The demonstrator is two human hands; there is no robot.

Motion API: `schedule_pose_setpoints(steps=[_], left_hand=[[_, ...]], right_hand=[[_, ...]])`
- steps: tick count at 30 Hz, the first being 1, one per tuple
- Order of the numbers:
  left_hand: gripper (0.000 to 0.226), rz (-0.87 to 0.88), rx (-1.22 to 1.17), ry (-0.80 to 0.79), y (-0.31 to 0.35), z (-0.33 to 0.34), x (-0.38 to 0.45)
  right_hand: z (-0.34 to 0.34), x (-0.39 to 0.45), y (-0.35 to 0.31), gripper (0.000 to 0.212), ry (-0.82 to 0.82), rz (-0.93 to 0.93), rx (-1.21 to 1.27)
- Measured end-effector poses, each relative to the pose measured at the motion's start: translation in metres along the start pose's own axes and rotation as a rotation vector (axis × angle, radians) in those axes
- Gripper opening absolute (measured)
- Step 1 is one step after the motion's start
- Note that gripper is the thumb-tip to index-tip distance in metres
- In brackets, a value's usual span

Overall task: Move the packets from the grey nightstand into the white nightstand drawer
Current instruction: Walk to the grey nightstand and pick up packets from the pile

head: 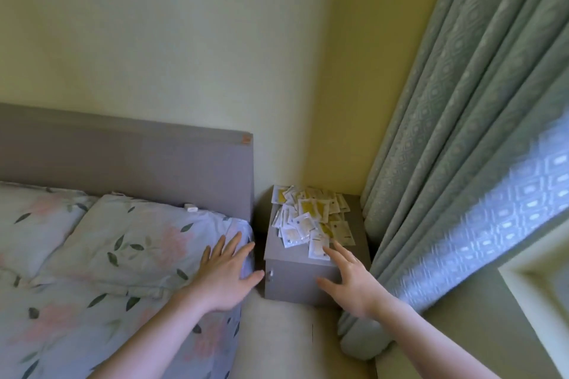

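Note:
A heap of several white and yellow packets (309,218) covers the top of the grey nightstand (295,283) in the room's corner. My right hand (349,278) reaches out with spread fingers over the nightstand's front right edge, its fingertips close to the nearest packet. It holds nothing. My left hand (226,272) hovers with straight spread fingers over the bed's edge, just left of the nightstand, also holding nothing. No white nightstand is in view.
A bed with floral pillows (123,243) and a grey headboard (129,160) lies at the left. Green patterned curtains (462,148) hang at the right, touching the nightstand's side. A small knob (269,274) sits on the nightstand's front.

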State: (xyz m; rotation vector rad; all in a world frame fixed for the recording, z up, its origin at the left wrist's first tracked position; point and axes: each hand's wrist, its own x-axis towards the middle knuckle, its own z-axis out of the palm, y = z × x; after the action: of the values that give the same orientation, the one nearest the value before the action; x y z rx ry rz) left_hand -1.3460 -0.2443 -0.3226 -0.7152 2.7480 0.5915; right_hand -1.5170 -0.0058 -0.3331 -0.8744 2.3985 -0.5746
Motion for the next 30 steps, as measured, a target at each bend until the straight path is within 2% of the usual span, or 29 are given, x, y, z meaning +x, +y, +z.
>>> schedule_pose_setpoints(steps=[11, 16, 23, 30], left_hand=[[0.076, 0.065, 0.025, -0.214, 0.034, 0.032, 0.232], [0.077, -0.017, -0.007, -0.274, 0.053, 0.058, 0.311], [0.062, -0.131, -0.07, -0.243, 0.048, 0.078, 0.396], [0.058, -0.156, -0.117, -0.233, 0.035, 0.127, 0.472]], right_hand=[[-0.029, 0.149, 0.08, 0.079, -0.079, 0.205, 0.078], [-0.04, 0.224, 0.118, 0.076, -0.127, 0.253, 0.148], [-0.03, 0.315, 0.171, 0.068, -0.2, 0.339, 0.186], [0.018, 0.38, 0.21, 0.062, -0.213, 0.394, 0.197]])
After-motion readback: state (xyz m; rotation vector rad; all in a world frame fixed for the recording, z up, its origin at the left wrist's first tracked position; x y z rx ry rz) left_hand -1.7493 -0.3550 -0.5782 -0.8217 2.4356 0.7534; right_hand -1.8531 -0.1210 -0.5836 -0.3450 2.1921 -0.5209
